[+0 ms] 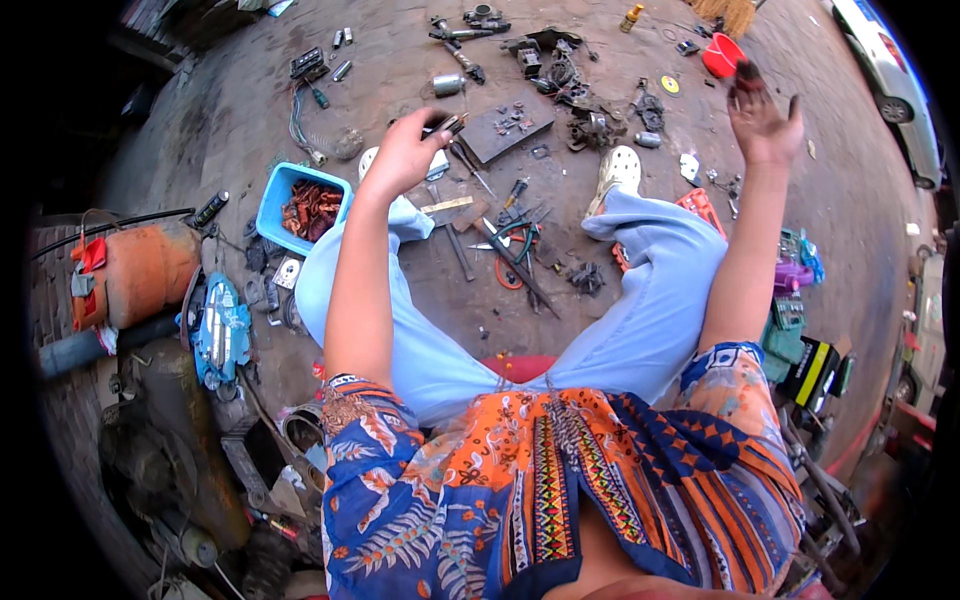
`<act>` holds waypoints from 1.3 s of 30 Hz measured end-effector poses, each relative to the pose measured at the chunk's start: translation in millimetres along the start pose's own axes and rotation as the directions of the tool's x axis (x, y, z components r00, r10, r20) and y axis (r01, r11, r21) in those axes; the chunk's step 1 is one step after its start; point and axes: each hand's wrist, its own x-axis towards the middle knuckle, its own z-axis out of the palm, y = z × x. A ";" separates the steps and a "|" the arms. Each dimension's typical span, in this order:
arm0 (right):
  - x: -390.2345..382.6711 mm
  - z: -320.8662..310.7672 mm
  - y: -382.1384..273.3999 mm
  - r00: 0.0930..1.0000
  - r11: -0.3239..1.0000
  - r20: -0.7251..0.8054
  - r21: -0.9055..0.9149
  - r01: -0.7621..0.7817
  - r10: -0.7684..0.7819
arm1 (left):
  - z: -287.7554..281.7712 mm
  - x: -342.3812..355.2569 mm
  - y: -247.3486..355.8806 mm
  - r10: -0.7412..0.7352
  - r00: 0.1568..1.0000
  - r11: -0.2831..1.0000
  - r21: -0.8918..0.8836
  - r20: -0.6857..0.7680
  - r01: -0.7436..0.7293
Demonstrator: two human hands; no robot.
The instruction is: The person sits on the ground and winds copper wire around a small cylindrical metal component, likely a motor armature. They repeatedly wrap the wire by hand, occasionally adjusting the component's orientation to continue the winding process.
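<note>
My left hand (402, 152) is closed, fingers pinching a small dark metal part whose kind I cannot make out. It hovers left of a dark flat metal block (508, 128) with several small pieces lying on top. My right hand (764, 122) is raised to the far right, empty, fingers apart and their tips blackened. Just beyond it stands a red bucket (718, 58). Between my feet lie pliers (520, 236), screwdrivers (514, 192) and a hammer (456, 238) on the ground. A blue bin (272, 212) beside my left leg holds reddish-brown coiled scraps (312, 208).
Dismantled motor parts (562, 70) are spread across the far ground. At left sits an orange gas cylinder (150, 268), with a blue bag (220, 330) near it. A purple item (792, 276) and a black-and-yellow box (812, 372) lie at right. A car (892, 85) is parked far right.
</note>
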 end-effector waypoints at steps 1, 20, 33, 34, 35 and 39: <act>-7.4 9.4 7.3 0.998 0.997 0.061 -0.075 0.026 -0.022 | 2.1 1.2 0.0 -0.028 0.999 0.999 -0.022 -0.023 0.028; -53.8 53.6 78.5 0.616 0.921 0.760 0.061 -0.386 0.208 | 11.5 14.9 -17.2 -0.072 0.974 0.991 -0.127 -0.215 0.045; -62.0 47.5 105.8 0.567 -0.251 0.497 -0.565 0.786 0.657 | -7.5 5.8 22.0 -0.007 0.989 0.841 -0.536 -0.146 -0.073; -71.4 48.7 104.1 0.571 -0.009 0.490 -0.753 0.657 0.658 | -4.1 8.6 23.2 0.041 0.977 0.886 -0.444 -0.211 -0.133; -80.0 49.8 102.9 0.573 0.234 0.483 -0.859 0.455 0.662 | -1.6 10.4 24.2 0.094 0.958 0.920 -0.344 -0.269 -0.187; -77.4 65.1 120.6 0.500 0.954 0.815 -0.210 -0.215 0.293 | 19.9 11.1 27.0 0.178 0.955 0.965 -0.147 -0.237 -0.216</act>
